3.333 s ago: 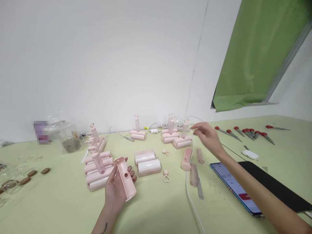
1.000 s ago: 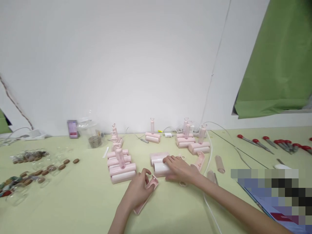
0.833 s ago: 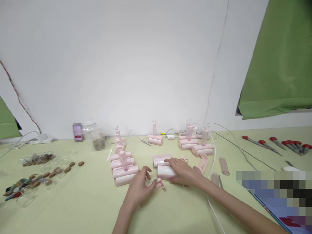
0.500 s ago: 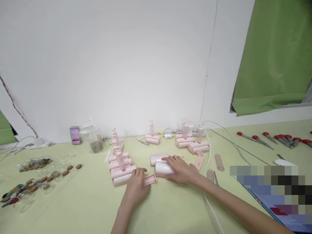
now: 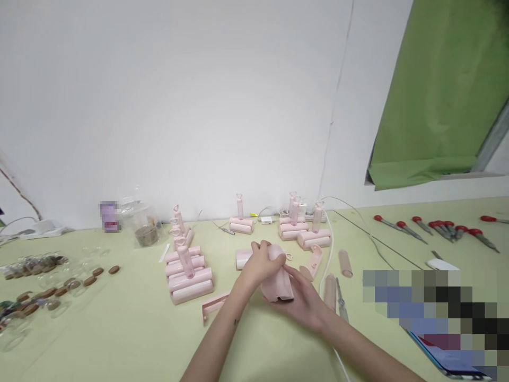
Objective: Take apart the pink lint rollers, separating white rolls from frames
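Observation:
Both hands are closed round one pink plastic roller body (image 5: 275,281), held tilted above the table with a dark opening at its near end. The fingers of my left hand (image 5: 260,262) wrap over its top and left side, and my right hand (image 5: 304,300) supports it from below and right. Behind my left hand lies another pink-and-white roller (image 5: 242,260), partly covered. A shallow pink tray-like part (image 5: 212,305) lies beside my left forearm, which hides one end. To the right rests an open pink handle part (image 5: 315,261).
Pink rollers with upright handles stand at left (image 5: 191,286) and back right (image 5: 314,240). A white cable (image 5: 326,249) runs past my right forearm. Pink tubes (image 5: 345,263), a screwdriver (image 5: 341,300), red-ended tools (image 5: 413,233) and a phone (image 5: 433,353) lie right; corks (image 5: 89,281) lie left.
My left hand has let go of the tray-like part and moved right onto the roller. The roller has been lifted and turned, its pink side now up. The view has shifted slightly.

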`<state>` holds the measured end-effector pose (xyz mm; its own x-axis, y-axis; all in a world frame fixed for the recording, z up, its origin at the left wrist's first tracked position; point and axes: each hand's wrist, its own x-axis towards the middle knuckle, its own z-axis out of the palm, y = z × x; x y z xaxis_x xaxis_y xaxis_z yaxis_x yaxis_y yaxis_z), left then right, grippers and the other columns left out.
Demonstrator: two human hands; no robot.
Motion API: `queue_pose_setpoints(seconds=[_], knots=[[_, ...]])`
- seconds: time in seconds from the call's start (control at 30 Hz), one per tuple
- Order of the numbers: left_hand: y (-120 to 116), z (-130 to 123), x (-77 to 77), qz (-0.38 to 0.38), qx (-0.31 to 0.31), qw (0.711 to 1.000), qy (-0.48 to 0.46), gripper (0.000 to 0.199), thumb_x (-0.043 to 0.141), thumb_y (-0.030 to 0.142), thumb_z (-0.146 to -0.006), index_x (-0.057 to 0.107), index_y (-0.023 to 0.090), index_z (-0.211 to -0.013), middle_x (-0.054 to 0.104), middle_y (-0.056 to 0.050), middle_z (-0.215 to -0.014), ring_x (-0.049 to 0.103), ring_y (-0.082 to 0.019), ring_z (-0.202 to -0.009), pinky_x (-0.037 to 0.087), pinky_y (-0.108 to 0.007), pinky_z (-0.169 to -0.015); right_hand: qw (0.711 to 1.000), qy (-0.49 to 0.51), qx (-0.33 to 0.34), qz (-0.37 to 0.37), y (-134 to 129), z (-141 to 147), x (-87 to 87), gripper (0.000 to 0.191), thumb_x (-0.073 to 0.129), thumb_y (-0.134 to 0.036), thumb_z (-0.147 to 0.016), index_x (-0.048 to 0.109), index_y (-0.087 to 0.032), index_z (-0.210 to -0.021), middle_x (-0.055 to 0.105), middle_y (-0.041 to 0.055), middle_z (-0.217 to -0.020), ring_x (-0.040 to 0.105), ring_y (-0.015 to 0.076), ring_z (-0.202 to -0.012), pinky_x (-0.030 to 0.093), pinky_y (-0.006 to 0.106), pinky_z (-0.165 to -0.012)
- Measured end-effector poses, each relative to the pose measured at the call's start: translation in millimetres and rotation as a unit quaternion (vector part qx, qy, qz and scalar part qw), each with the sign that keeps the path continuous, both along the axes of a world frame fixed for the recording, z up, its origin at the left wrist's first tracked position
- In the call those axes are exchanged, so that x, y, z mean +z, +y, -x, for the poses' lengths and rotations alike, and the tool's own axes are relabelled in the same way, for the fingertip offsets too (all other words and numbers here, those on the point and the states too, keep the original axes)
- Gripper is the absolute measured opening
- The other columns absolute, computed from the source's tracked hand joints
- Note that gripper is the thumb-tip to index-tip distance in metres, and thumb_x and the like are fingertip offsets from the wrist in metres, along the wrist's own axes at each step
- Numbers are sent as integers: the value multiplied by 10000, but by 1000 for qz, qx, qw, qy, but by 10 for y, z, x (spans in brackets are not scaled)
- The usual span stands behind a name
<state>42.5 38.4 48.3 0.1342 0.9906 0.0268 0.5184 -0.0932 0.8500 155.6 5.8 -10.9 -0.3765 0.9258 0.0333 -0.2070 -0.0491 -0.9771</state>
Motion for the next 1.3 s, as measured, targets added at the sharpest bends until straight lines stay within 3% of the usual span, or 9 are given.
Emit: queue_pose_setpoints(seconds=[0.1, 0.23, 0.4, 0.53, 0.7, 0.83, 1.0, 1.17, 1.3], knots=[[74, -24, 76, 28, -11, 999, 44, 470, 577, 432, -628, 524, 147, -998, 435, -141, -1119, 575, -323, -846, 400, -381, -734, 955, 208, 42, 206, -4, -12, 25, 444, 416, -533, -804, 521, -169, -1035, 617, 92, -1037, 555, 237, -1002, 444, 386, -862], [105, 53, 138, 53, -21, 996, 67, 521, 545, 482, -638, 509, 161, -1047, 433, -138, -1140, 574, -306, -866, 433, -342, -676, 879, 333, 41, 339, -4, -35, 74, 447, 538, -480, -761, 523, -136, -1046, 633, 105, -950, 566, 254, -958, 425, 401, -878], [60, 202, 194, 57, -25, 997, 48, 537, 473, 553, -698, 476, 184, -1088, 442, -141, -1166, 520, -299, -987, 426, -320, -716, 836, 358, 10, 416, -27, -3, 105, 351, 612, -414, -713, 560, -138, -925, 635, 126, -887, 579, 253, -901, 459, 389, -823], [15, 314, 231, 63, -39, 997, -11, 503, 447, 549, -732, 472, 167, -1057, 565, -119, -984, 580, -257, -837, 439, -293, -619, 812, 387, 14, 436, -35, 1, 90, 303, 620, -404, -707, 570, -151, -867, 626, 69, -763, 592, 181, -765, 484, 304, -751], [-190, 532, 109, -9, -15, 986, -163, 535, 516, 465, -729, 351, 196, -1161, 487, -95, -1109, 562, -194, -907, 453, -268, -713, 836, 416, 38, 356, 45, -152, 119, 316, 564, -354, -776, 555, -174, -1035, 612, 52, -867, 587, 140, -781, 471, 262, -713], [-519, 726, -365, -16, -61, 960, -273, 532, 654, 352, -637, 406, 232, -1093, 468, -70, -1079, 555, -233, -962, 460, -299, -743, 857, 416, 0, 303, 124, -301, 186, 354, 559, -319, -787, 517, -186, -1113, 579, 92, -977, 584, 160, -807, 474, 257, -652], [-871, 833, -863, 9, 14, 992, -123, 494, 650, 225, -614, 452, 199, -1066, 525, -89, -1114, 483, -251, -1060, 336, -393, -950, 879, 374, -7, 295, 117, -273, 285, 364, 576, -309, -778, 502, -208, -1119, 575, 80, -946, 582, 158, -738, 483, 259, -603], [-835, 728, -617, -43, 65, 993, -93, 664, 647, 299, -655, 345, 236, -1243, 388, -91, -1312, 325, -260, -1232, 271, -411, -1007, 878, 347, 60, 325, 87, -108, 352, 367, 577, -346, -786, 488, -225, -1121, 561, 87, -969, 582, 141, -731, 481, 235, -583], [-474, 556, -371, -80, -48, 979, -180, 392, 530, 364, -776, 477, 215, -1134, 522, -94, -1198, 431, -225, -1161, 316, -382, -983, 883, 328, 89, 324, 62, 28, 384, 314, 578, -346, -791, 517, -210, -1067, 584, 50, -860, 589, 144, -740, 487, 238, -605]])
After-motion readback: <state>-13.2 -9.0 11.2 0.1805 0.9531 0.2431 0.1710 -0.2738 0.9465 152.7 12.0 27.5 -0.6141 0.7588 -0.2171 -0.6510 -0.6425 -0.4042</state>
